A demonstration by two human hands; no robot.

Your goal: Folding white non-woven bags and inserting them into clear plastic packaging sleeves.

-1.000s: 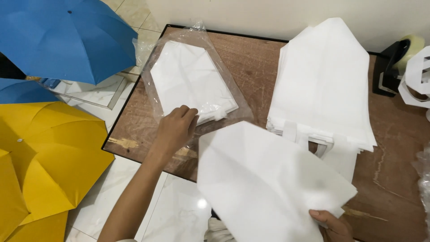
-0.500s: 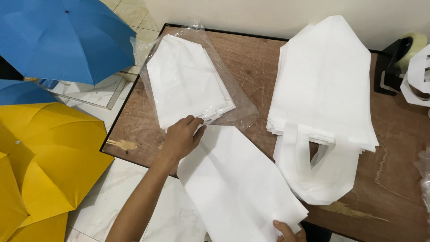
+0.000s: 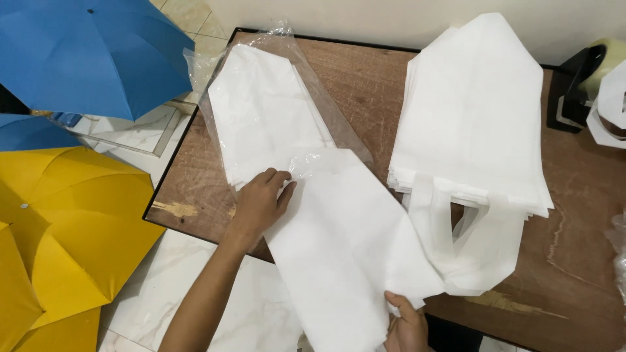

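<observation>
Head view looks down on a brown wooden counter [image 3: 365, 85], the landmark for everything else. Left of the counter, on the pale tiled floor [image 3: 130, 319], stand open umbrellas: two blue ones, the large blue umbrella [image 3: 91, 52] and a second blue edge [image 3: 26, 133] below it, and two yellow ones, the big yellow umbrella [image 3: 72, 215] and another yellow panel [image 3: 16, 293] at the corner.

On the counter's right half lies one thick stack of white bags [image 3: 473, 117], handles toward the near edge. On its left half lies one clear plastic sleeve [image 3: 326, 111] with folded white bags [image 3: 261, 124] inside, its mouth toward the near edge. At the counter's far right corner sits one black tape dispenser [image 3: 577, 78].

Across the counter's near edge lies the single white bag [image 3: 339, 254]. Half a second ago it was set a little lower and its top corner lay short of the sleeve; a second ago it was spread wide and flat. Now it is folded narrower and its top corner overlaps the sleeve's mouth, so, as a judgement, it is being fed into the sleeve on top of the others.

The left hand [image 3: 261, 202] rests with loosely spread fingers at the sleeve's mouth, pressing bag and plastic together. The right hand [image 3: 404, 322] pinches the bag's lower corner just off the counter's near edge.
</observation>
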